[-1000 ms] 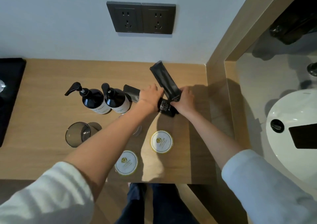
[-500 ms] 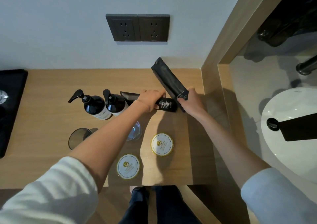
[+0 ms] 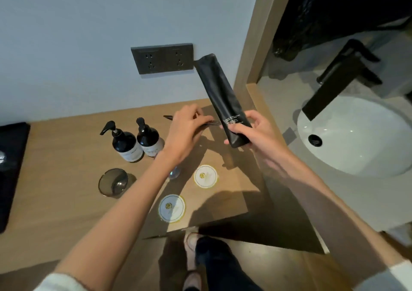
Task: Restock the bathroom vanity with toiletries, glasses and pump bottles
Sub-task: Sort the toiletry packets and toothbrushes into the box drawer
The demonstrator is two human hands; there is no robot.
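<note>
The right hand (image 3: pixel 258 132) has its grip wrapped round a long, matte black pouch (image 3: pixel 219 94); the left hand (image 3: pixel 185 132) has its grip pinching a thin, flat sachet (image 3: pixel 169 117) above the wood-grain tabletop (image 3: pixel 66 157).

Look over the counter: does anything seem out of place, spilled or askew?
Nothing is spilled or broken. The far coaster and near coaster lie bare; a glass stands on the wood to their left instead. A second glass is mostly hidden behind the left arm.
</note>
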